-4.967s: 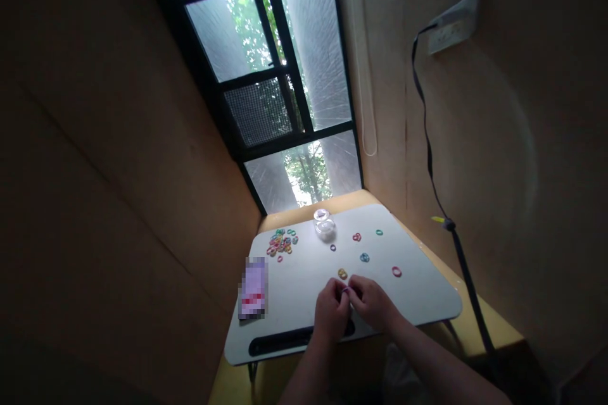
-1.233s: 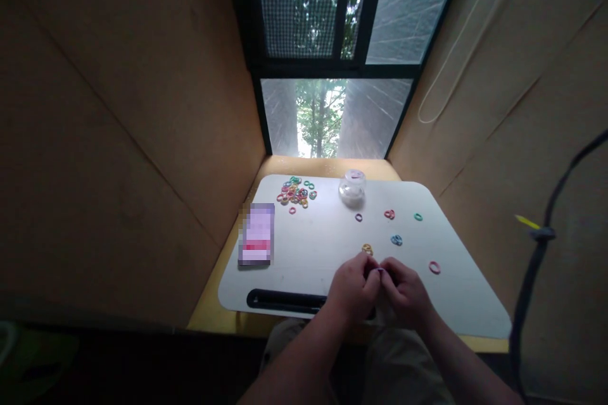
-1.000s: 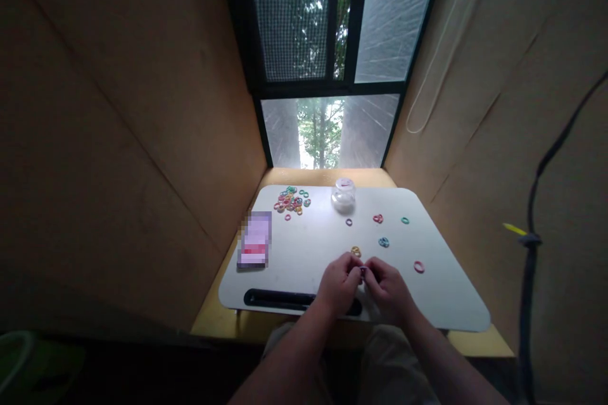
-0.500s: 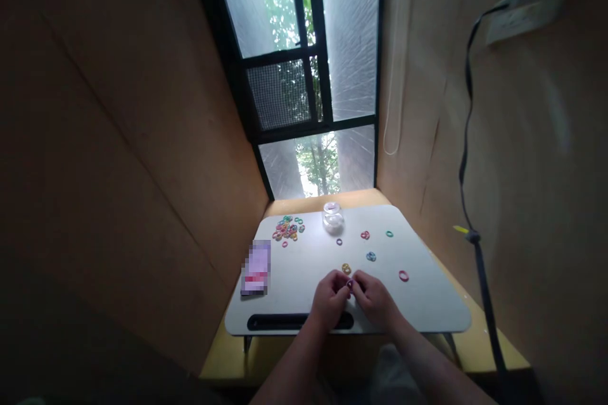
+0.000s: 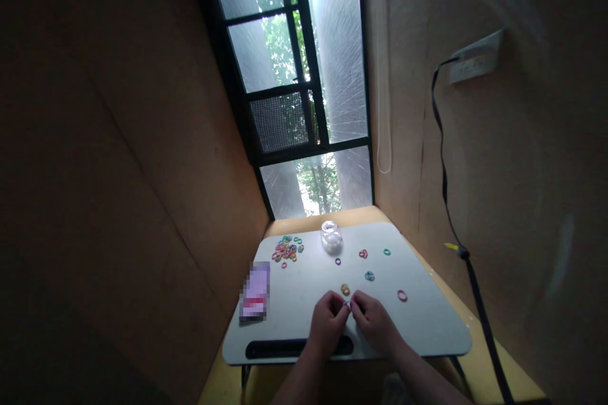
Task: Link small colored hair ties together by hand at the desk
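Note:
My left hand (image 5: pixel 327 321) and my right hand (image 5: pixel 374 319) meet over the front of the white lap table. Both are closed, fingertips pinching a small purple hair tie (image 5: pixel 347 304) between them; the fingers cover part of it. Just beyond them lie yellow hair ties (image 5: pixel 345 289). Blue ones (image 5: pixel 369 276) are farther to the right, and a pink hair tie (image 5: pixel 402 295) is off to the right. Toward the back are a purple hair tie (image 5: pixel 337 261), red ones (image 5: pixel 363 254) and a green one (image 5: pixel 387 252).
A mixed pile of hair ties (image 5: pixel 286 250) lies at the back left of the white table (image 5: pixel 294 304). A clear round jar (image 5: pixel 331 240) stands at the back. A blurred purple, phone-like object (image 5: pixel 255 291) lies left. A black cord (image 5: pixel 445 190) hangs along the right wall.
The view has tilted up, so the table and hands sit lower in the picture. Both hands still pinch the purple hair tie, whose angle has shifted slightly between the fingertips.

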Motion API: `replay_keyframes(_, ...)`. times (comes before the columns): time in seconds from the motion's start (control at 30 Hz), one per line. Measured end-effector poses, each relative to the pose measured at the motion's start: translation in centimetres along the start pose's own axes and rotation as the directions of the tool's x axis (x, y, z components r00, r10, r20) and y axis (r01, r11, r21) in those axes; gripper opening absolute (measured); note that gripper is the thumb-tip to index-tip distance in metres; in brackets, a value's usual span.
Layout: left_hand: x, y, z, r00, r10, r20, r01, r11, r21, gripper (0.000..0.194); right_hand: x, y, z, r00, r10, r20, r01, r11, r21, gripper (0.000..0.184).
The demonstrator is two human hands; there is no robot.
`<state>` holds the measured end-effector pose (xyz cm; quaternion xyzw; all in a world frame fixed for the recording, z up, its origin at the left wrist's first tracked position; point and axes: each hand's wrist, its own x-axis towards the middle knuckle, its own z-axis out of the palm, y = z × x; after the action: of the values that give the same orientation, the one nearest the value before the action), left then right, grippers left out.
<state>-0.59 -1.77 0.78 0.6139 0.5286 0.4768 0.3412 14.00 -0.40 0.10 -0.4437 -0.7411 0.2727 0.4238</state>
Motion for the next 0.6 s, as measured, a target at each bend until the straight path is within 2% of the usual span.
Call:
replay_keyframes(0.17, -0.13, 0.32, -0.04, 1.000, -0.008, -0.015, 0.008, 0.999, 0.036, 0.024, -0.12, -0.03, -0.14, 1.000, 0.004, -0.016, -0.004, 1.000, 0.022, 0.022)
replay_keyframes(0.37, -0.28, 0.11, 0.09, 1.000, 0.007, 0.001, -0.007, 0.995, 0.095, 0.022, -0.23, -0.21, -0.69, 0.997, -0.026, 0.066, 0.018, 0.993, 0.114, 0.015)
replay_keyframes(0.6, -0.19, -0.14, 0.27, 1.000, -0.009, -0.023, 0.012, 0.989, 0.149, 0.021, -0.37, 0.06, -0.43, 1.000, 0.009, 0.005, -0.010, 0.996, 0.085, 0.017)
